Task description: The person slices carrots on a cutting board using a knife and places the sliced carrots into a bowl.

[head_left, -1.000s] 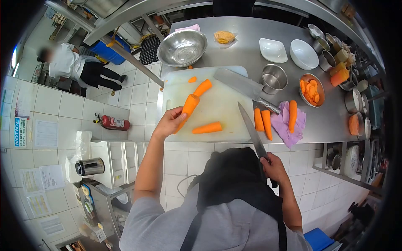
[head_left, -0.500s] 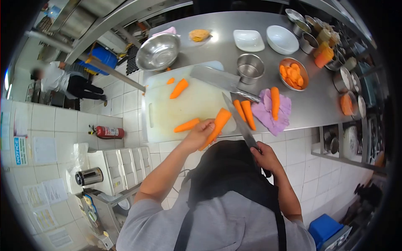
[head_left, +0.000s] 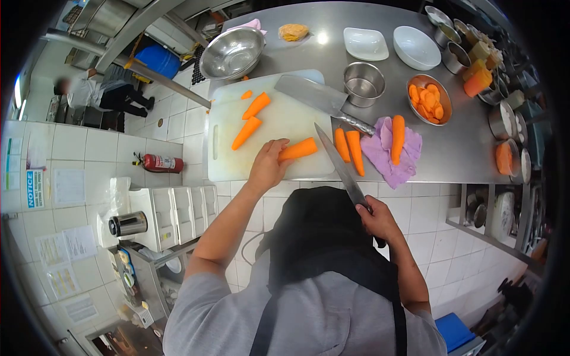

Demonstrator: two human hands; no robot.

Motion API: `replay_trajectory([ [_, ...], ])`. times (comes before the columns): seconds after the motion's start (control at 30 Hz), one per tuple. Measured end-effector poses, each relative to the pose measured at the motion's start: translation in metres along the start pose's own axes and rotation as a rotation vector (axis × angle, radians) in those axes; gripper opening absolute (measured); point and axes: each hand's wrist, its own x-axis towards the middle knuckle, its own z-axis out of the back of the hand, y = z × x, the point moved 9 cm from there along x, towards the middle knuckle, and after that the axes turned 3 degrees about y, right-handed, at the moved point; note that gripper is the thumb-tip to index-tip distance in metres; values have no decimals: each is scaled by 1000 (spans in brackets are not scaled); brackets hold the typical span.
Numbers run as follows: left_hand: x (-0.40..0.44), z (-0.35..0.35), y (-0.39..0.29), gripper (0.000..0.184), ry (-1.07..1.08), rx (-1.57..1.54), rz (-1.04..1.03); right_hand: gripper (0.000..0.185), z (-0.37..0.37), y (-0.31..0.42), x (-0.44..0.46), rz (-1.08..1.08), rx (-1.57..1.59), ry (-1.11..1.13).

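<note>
On the white cutting board (head_left: 228, 169), near its front edge, my left hand (head_left: 269, 165) grips a peeled carrot (head_left: 301, 148) lying sideways. My right hand (head_left: 377, 219) is closed round the handle of a kitchen knife (head_left: 341, 161), whose blade points up and left, apart from the carrot. Two carrot pieces (head_left: 246, 133) (head_left: 256, 105) and a small carrot chunk (head_left: 247, 94) rest farther back on the board. Across the board's right corner lies a wide cleaver (head_left: 312, 95). Two carrots (head_left: 342, 145) (head_left: 355, 153) sit right of the blade, and another carrot (head_left: 398, 140) is on a purple cloth (head_left: 381, 151).
A bowl of carrot slices (head_left: 428, 118), a steel pot (head_left: 364, 84), a steel colander (head_left: 232, 53) and white dishes (head_left: 365, 44) stand on the steel table (head_left: 463, 151). Sauce bottles (head_left: 475, 83) line the right side. Another person (head_left: 89, 93) stands at far left.
My left hand has lowered its carrot onto the board and turned it sideways. The loose carrot piece near the front has shifted back beside the other. The knife stays in my right hand.
</note>
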Motion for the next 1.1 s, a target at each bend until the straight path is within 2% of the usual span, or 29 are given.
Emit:
replay_trajectory([
  [0.13,-8,2,16,42,-15,11,-38,25,5,28,-1,102,-214,-52],
  [0.2,-7,3,28,40,38,-135,47,22,1,38,-3,108,-260,-62],
  [0.33,4,15,15,34,99,-103,-15,17,-13,54,-7,141,-417,-151],
  [0.4,12,13,-1,26,76,-64,-226,18,-24,62,-11,136,-436,-186],
  [0.53,32,-3,-5,17,141,-223,-286,18,-46,67,-14,126,-512,-258],
  [0.6,36,-3,-17,11,86,-167,-423,17,-52,75,-21,128,-537,-304],
  [0.87,45,-16,-27,7,139,-268,-552,13,-59,105,-43,61,-677,-427],
  [1.1,44,-15,-27,13,108,-232,-637,20,-64,120,-54,-40,-796,-382],
])
